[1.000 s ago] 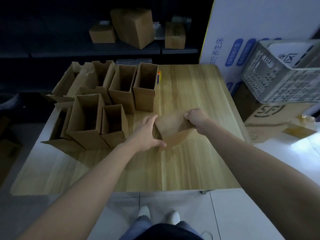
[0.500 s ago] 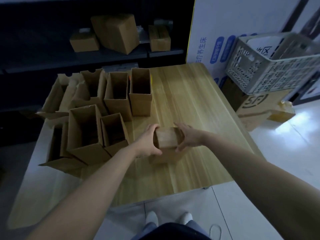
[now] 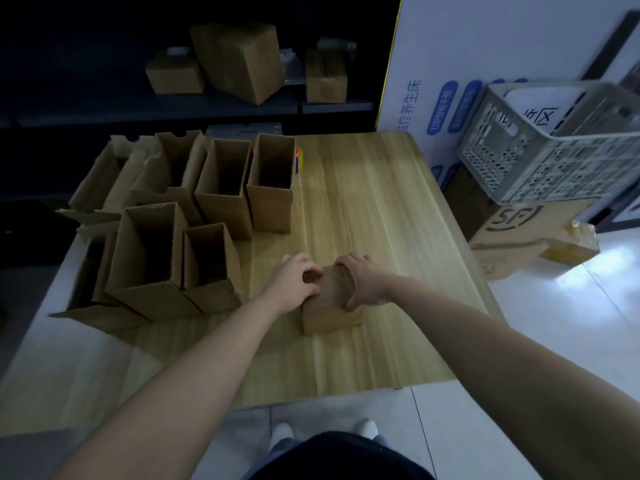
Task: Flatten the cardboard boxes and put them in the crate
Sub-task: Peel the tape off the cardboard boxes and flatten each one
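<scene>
A small brown cardboard box (image 3: pixel 329 311) lies on the wooden table (image 3: pixel 374 209) near its middle. My left hand (image 3: pixel 292 284) grips the box's left top edge. On the right top edge my right hand (image 3: pixel 363 282) is curled over the cardboard. Several open cardboard boxes (image 3: pixel 194 220) stand upright on the left half of the table. A grey perforated plastic crate (image 3: pixel 561 147) sits to the right of the table on a large printed carton (image 3: pixel 516 237).
A dark shelf (image 3: pixel 242 109) behind the table carries three closed cardboard boxes. A white printed board (image 3: pixel 450 64) leans at the back right. A small colourful object (image 3: pixel 298 161) lies behind the tallest open box. White floor tiles lie to the right.
The flat-looking cardboard piece has been folded up into a box shape, and both hands have closed in over its top. My view has turned slightly right, and the crate appears lower.
</scene>
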### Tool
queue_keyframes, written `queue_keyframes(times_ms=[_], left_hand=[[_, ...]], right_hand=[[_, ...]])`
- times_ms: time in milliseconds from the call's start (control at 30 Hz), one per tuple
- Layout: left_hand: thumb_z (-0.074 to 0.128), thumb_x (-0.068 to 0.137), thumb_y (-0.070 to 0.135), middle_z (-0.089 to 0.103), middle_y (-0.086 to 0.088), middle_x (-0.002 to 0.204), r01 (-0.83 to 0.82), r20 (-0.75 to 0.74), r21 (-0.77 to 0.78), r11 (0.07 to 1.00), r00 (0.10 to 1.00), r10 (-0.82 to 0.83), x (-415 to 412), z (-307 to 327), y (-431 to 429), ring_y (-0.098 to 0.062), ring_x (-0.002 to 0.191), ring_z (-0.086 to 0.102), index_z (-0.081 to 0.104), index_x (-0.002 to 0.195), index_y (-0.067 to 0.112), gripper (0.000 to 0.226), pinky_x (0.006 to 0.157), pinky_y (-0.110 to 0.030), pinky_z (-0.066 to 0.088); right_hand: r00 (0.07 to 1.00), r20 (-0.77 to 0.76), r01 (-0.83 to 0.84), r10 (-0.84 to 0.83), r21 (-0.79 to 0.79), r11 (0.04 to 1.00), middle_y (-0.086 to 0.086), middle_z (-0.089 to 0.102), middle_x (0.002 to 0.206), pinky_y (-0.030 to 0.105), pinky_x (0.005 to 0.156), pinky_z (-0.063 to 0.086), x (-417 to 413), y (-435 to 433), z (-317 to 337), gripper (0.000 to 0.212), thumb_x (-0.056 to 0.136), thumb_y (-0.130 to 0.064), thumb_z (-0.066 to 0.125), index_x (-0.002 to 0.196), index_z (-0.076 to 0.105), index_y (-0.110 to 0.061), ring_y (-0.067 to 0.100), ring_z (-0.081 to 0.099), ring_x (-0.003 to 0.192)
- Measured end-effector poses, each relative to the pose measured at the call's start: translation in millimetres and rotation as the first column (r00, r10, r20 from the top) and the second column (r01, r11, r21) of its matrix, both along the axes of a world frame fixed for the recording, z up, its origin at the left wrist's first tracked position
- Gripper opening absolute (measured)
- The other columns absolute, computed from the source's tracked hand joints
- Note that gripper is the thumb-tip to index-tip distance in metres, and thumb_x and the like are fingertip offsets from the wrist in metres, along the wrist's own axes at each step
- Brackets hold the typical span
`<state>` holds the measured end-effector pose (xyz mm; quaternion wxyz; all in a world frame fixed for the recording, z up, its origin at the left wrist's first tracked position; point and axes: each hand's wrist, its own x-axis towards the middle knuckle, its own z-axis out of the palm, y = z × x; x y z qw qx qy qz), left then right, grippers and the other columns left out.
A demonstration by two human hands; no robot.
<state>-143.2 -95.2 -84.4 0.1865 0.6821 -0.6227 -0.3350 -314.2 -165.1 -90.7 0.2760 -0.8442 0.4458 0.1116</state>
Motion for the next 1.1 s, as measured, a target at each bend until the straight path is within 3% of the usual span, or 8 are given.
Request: queue_keyframes(times_ms=[167,267,467,600,833,933,1000,1100], left_hand=[[0.066,0.085,0.014,0.056,0.001,0.116,-0.043,0.161,-0.062,0.997,0.986,0.052,-17,-7,-6,-0.021,0.113,0.044,0.066,0.114,0.018,0.029,0.102,-0.037,0.034],[0.063,0.086,0.008,0.054,-0.004,0.115,-0.078,0.104,-0.028,0.997,0.991,0.080,-21,-8,-8,-0.021,0.109,0.050,0.063,0.118,0.014,0.033,0.099,-0.035,0.041],[0.062,0.087,0.007,0.057,0.003,0.099,-0.119,0.075,-0.040,0.992,0.990,0.122,-25,-11,-9,-0.013,0.090,0.055,0.067,0.102,0.016,0.018,0.079,-0.025,0.044],[0.062,0.087,0.007,0.055,0.004,0.092,-0.101,0.054,-0.035,0.994,0.993,0.103,-25,-12,-8,-0.018,0.091,0.057,0.065,0.085,0.019,0.012,0.082,-0.031,0.048],[0.068,0.084,0.027,0.041,0.006,0.116,-0.119,0.012,-0.052,0.992,0.993,0.120,-6,-18,4,-0.016,0.116,0.041,0.056,0.124,0.017,0.043,0.101,-0.030,0.035],[0.074,0.076,0.038,0.035,0.004,0.139,-0.164,-0.229,0.116,0.980,0.955,0.187,9,-13,11,-0.016,0.127,0.038,0.032,0.142,0.021,0.080,0.103,-0.033,0.035],[0.078,0.069,0.042,0.032,0.001,0.147,-0.161,-0.417,0.208,0.965,0.878,0.237,17,-7,14,-0.017,0.132,0.035,0.020,0.147,0.021,0.099,0.105,-0.033,0.034],[0.079,0.069,0.040,0.031,-0.002,0.150,-0.133,-0.417,0.239,0.962,0.881,0.225,22,-4,13,-0.017,0.133,0.033,0.021,0.148,0.020,0.100,0.099,-0.028,0.032]], right_hand=[[0.999,0.016,-0.028,0.028,0.011,1.000,0.004,0.034,0.136,0.038,0.100,0.036,-2,-5,0,0.106,0.057,-0.035,0.087,0.143,0.027,-0.018,0.028,0.030,0.125],[0.999,0.009,-0.045,0.045,0.012,0.999,0.004,0.035,0.136,0.039,0.101,0.036,-2,-6,1,0.107,0.057,-0.036,0.088,0.143,0.028,-0.017,0.029,0.031,0.125],[0.999,-0.002,-0.052,0.052,0.026,0.998,0.001,0.036,0.136,0.041,0.102,0.036,-3,-8,1,0.109,0.055,-0.039,0.088,0.143,0.027,-0.019,0.027,0.031,0.124],[0.999,-0.005,-0.050,0.050,0.040,0.998,0.002,0.036,0.134,0.041,0.102,0.037,-3,-10,1,0.109,0.054,-0.039,0.089,0.142,0.028,-0.019,0.026,0.032,0.123],[0.999,0.016,-0.041,0.040,0.054,0.998,0.003,0.037,0.130,0.040,0.098,0.039,-2,-13,1,0.101,0.056,-0.034,0.088,0.139,0.032,-0.019,0.026,0.033,0.120],[0.993,0.063,0.087,-0.097,0.148,0.985,0.004,0.040,0.132,0.043,0.100,0.041,-6,-21,6,0.094,0.061,-0.034,0.085,0.139,0.035,-0.017,0.026,0.039,0.120],[0.932,0.155,0.259,-0.328,0.350,0.900,0.005,0.049,0.129,0.040,0.099,0.044,-13,-28,11,0.082,0.066,-0.039,0.081,0.136,0.043,-0.015,0.025,0.049,0.116],[0.801,0.139,0.414,-0.582,0.573,0.707,0.005,0.064,0.105,0.033,0.084,0.047,-22,-34,16,0.052,0.074,-0.052,0.069,0.111,0.062,-0.016,0.020,0.059,0.093]])
